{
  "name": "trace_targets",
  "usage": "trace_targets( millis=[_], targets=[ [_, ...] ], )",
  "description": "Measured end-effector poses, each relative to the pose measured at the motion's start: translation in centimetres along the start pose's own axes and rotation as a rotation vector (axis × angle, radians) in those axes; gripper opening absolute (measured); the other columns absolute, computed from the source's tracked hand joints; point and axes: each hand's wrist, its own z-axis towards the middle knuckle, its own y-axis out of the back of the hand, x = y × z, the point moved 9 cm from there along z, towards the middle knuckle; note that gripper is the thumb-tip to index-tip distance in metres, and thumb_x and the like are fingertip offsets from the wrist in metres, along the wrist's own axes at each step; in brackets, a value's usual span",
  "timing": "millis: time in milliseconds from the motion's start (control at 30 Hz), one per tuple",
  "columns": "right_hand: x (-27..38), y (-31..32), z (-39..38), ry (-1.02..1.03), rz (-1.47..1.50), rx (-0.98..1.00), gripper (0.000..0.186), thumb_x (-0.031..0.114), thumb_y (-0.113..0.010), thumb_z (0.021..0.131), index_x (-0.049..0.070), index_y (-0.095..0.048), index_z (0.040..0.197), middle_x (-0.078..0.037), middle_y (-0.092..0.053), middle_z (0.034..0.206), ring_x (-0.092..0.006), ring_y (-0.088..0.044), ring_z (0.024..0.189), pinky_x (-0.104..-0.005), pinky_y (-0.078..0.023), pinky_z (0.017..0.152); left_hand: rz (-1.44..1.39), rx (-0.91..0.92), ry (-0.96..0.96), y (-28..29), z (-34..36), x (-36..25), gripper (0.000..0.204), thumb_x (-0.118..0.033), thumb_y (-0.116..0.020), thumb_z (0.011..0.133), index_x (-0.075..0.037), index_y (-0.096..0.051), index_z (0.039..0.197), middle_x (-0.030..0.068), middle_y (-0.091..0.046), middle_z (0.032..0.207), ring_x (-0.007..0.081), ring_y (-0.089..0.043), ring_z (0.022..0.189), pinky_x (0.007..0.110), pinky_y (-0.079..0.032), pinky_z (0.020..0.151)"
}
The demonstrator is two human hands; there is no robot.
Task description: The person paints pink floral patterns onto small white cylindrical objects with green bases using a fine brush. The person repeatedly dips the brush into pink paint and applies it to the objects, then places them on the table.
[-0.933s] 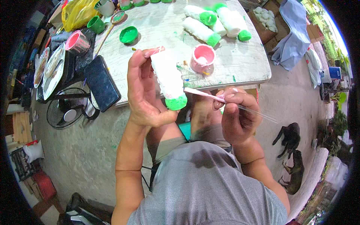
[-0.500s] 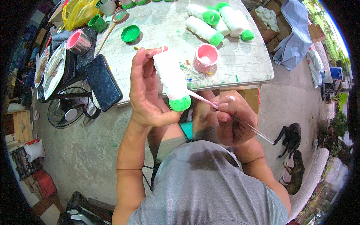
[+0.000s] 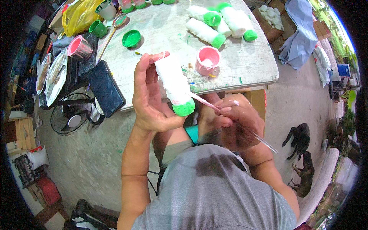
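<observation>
My left hand [image 3: 150, 103] holds a white candle [image 3: 171, 78] with a bumpy surface and a green end; a short wick-like string shows at its upper end. The candle tilts, its green end toward me, held between my fingertips at the top and my thumb at the bottom. A slim paintbrush [image 3: 206, 103], pink-smeared with a clear handle, is pinched in my right hand [image 3: 242, 124]. Its tip touches the candle's right side just above the green part. White smears mark my right fingers. Beyond the candle stands a pink-rimmed cup [image 3: 208, 61] with pale pink paint.
Several similar white and green candles [image 3: 205, 32] lie at the table's [image 3: 253, 69] far right. A green paint lid [image 3: 131, 38], a pink cup [image 3: 79, 48] and a phone [image 3: 106, 89] are at left. A fan [image 3: 73, 115] stands below; two dark dogs [image 3: 299, 140] are on the right floor.
The candle and both hands stay nearly in place, with the brush tip still against the candle's side. The right hand and brush handle shift slightly; the whole view shifts a little.
</observation>
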Motion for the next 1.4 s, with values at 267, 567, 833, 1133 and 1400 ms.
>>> trace_targets(
  millis=[267, 567, 833, 1133, 1400],
  targets=[
    [0.8, 0.0, 0.0, 0.070, -0.053, 0.038, 0.027, 0.000, -0.077, 0.091, -0.001, -0.062, 0.115, -0.017, -0.071, 0.099, -0.0322, -0.073, 0.082, -0.0424, -0.060, 0.074, 0.004, 0.007, -0.003, -0.1, -0.1, -0.1, 0.127, -0.012, -0.086, 0.054, 0.000, -0.021, 0.163, 0.0186, -0.044, 0.154, 0.0385, -0.043, 0.147, 0.049, -0.033, 0.123],
    [0.3, 0.2, -0.1, 0.027, 0.005, 0.014, 0.028, -0.001, -0.078, 0.089, 0.000, -0.063, 0.113, -0.017, -0.072, 0.097, -0.0325, -0.073, 0.084, -0.0422, -0.059, 0.073, 0.054, -0.013, 0.043, 0.2, -0.6, 0.5, 0.125, -0.016, -0.085, 0.054, 0.002, -0.024, 0.161, 0.0188, -0.045, 0.155, 0.0359, -0.043, 0.147, 0.047, -0.032, 0.123],
    [-1.5, 0.4, -0.7, -0.113, 0.199, -0.026, 0.015, 0.005, -0.069, 0.099, -0.003, -0.063, 0.110, -0.019, -0.071, 0.093, -0.0271, -0.068, 0.080, -0.0377, -0.056, 0.074, 0.066, -0.021, 0.072, 0.4, -0.2, 0.2, 0.120, -0.021, -0.088, 0.053, 0.002, -0.031, 0.157, 0.0217, -0.046, 0.151, 0.0369, -0.046, 0.144, 0.045, -0.037, 0.119],
    [-5.5, 0.1, -2.2, -0.388, 0.766, -0.379, 0.015, 0.014, -0.057, 0.109, -0.001, -0.059, 0.110, -0.014, -0.067, 0.088, -0.0165, -0.060, 0.070, -0.0312, -0.051, 0.062, 0.020, -0.042, 0.025, 0.8, -0.5, 0.3, 0.119, -0.019, -0.091, 0.051, -0.009, -0.032, 0.154, 0.0150, -0.041, 0.150, 0.0430, -0.045, 0.144, 0.047, -0.044, 0.115],
    [-6.3, -0.7, -2.0, -0.476, 0.752, -0.370, 0.015, 0.014, -0.060, 0.108, -0.001, -0.061, 0.105, -0.012, -0.068, 0.083, -0.0134, -0.061, 0.065, -0.0292, -0.052, 0.056, -0.019, -0.045, 0.046, 0.9, -0.6, 0.5, 0.120, -0.021, -0.093, 0.051, -0.010, -0.032, 0.154, 0.0155, -0.041, 0.150, 0.0440, -0.043, 0.145, 0.049, -0.044, 0.117]
  ],
)
